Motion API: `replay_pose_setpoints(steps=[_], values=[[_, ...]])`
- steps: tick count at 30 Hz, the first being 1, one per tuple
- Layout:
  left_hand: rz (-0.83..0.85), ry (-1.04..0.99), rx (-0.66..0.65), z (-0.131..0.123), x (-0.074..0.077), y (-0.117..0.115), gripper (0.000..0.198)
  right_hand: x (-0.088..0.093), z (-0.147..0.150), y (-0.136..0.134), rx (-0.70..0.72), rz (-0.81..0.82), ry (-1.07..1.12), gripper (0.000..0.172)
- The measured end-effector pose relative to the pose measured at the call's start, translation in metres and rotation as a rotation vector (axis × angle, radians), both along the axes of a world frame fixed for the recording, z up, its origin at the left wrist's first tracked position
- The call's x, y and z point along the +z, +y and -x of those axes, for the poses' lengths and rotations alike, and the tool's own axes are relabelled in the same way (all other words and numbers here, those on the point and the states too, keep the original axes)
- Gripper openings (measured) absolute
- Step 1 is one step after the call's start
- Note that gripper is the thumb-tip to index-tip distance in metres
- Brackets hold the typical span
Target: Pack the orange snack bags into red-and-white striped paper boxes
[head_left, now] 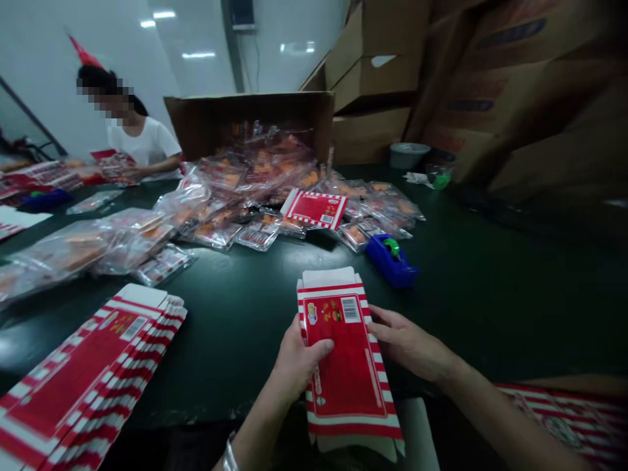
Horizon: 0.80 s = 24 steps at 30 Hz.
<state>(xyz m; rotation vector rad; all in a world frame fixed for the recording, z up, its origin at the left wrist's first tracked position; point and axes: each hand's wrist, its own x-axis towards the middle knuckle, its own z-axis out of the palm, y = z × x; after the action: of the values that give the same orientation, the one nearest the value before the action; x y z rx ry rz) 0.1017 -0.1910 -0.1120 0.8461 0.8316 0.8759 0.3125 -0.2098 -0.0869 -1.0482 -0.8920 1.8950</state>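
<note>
A red and white striped cardboard box [346, 373] is held in front of me, its end flaps sticking out at top and bottom. My left hand [301, 356] grips its left side, the thumb lying on the printed face. On the right edge, the fingers of my right hand [412, 343] press against the box, with their tips partly hidden. A stack of flattened boxes [73, 373] of the same print lies to the left. Beyond my hands is a blue tape dispenser [392, 261] with green tape.
A pile of plastic-wrapped packs [265, 170] spills from a large carton [196, 127], with another red box [316, 208] on top. Stacked cartons [490, 98] rise at right near a grey tub [409, 156]. A co-worker [142, 140] sits at the far left. More printed boxes [574, 418] lie lower right.
</note>
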Motion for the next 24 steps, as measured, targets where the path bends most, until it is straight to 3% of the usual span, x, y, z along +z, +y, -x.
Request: replay_pose_setpoints(steps=[4, 9, 12, 15, 20, 24], values=[[-0.032, 0.039, -0.059, 0.006, -0.003, -0.001, 0.055, -0.011, 0.010, -0.003, -0.147, 0.024, 0.042, 0.059], [-0.081, 0.278, 0.098, 0.013, -0.005, -0.006, 0.070, -0.026, 0.017, -0.013, -0.329, 0.130, 0.054, 0.071], [0.063, 0.052, 0.017, 0.021, -0.005, -0.011, 0.072, -0.034, 0.011, -0.019, -0.332, 0.171, 0.059, 0.072], [0.184, -0.041, -0.060, 0.027, -0.007, -0.010, 0.093, -0.037, 0.009, -0.025, -0.327, 0.196, 0.043, 0.088], [0.086, 0.077, 0.034, 0.022, -0.015, 0.006, 0.110, -0.031, 0.015, -0.034, -0.323, 0.186, -0.006, 0.113], [0.091, 0.006, -0.124, 0.020, -0.019, 0.002, 0.104, -0.029, 0.010, -0.037, -0.271, 0.099, -0.030, 0.116]])
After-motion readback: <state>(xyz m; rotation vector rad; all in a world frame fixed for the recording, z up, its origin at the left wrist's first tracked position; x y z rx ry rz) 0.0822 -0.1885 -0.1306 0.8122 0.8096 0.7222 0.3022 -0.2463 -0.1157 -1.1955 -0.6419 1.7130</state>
